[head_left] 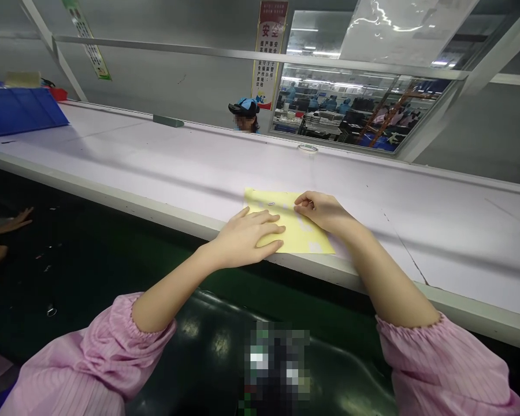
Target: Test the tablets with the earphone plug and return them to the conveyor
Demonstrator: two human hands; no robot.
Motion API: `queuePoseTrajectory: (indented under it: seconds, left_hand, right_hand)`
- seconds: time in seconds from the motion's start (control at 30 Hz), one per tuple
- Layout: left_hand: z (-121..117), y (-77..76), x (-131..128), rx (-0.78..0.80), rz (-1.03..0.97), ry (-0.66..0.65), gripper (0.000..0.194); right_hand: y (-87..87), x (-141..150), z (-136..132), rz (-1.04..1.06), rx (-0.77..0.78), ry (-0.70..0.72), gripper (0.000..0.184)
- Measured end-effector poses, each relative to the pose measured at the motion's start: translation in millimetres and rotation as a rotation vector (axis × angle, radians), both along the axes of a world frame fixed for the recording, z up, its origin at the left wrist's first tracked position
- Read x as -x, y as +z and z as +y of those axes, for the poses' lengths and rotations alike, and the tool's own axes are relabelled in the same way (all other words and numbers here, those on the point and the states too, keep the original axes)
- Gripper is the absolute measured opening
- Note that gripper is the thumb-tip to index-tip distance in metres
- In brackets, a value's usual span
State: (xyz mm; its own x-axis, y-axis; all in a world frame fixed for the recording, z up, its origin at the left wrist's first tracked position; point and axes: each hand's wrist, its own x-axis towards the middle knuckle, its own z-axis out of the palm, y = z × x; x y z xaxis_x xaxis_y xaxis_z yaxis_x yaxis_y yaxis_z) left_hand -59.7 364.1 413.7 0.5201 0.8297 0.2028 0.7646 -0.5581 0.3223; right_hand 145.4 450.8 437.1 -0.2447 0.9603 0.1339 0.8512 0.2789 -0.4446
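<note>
A yellow sheet (292, 234) lies flat at the front edge of the white bench, with several paler patches on it. Near its upper part sits one small white label (271, 203) with a dark outline, too small to read. My left hand (253, 236) rests on the sheet's left side, palm down and fingers spread. At the sheet's upper right, my right hand (318, 209) has thumb and forefinger pinched together at the surface. Whatever may be between those fingertips is too small to make out.
The long white bench (190, 167) slants across the view. On it are a blue bin (21, 112), a dark green block (168, 121) and a roll of tape (307, 148). Beyond it a person in a cap (245, 110) shows. Another person's hands (8, 225) are at far left.
</note>
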Motion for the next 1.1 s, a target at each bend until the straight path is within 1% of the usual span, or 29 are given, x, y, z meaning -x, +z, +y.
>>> queuePoseTrajectory:
  seconds: [0.1,0.27,0.4,0.53,0.7,0.9,1.1]
  left_hand:
    - [1,0.3,-1,-0.009,0.004,-0.006,0.041]
    - [1,3.1,-1,-0.015,0.028,0.000,0.041]
    - [-1,4.9,0,-0.012,0.033,-0.017,0.043]
    - [-1,4.9,0,-0.017,0.035,-0.013,0.043]
    - [-2,3.9,1,-0.027,0.028,-0.023,0.044]
    - [-1,3.1,2,-0.042,0.021,-0.025,0.043]
    - [0,2.5,1,-0.036,0.019,-0.036,0.044]
  right_hand:
    - [1.6,2,-1,0.005,0.017,-0.045,0.010]
    - [4.7,3,-4,-0.030,0.035,-0.028,0.008]
    - [9.0,4,-7,-0.037,0.086,-0.057,0.009]
    - [11.6,5,-9,-0.042,0.097,-0.081,0.012]
    - [10.3,4,-7,-0.030,0.102,-0.071,0.008]
    - [9.2,3,-8,-0.004,0.058,-0.047,0.012]
    - [10.0,2,-8,0.009,0.111,-0.074,0.008]
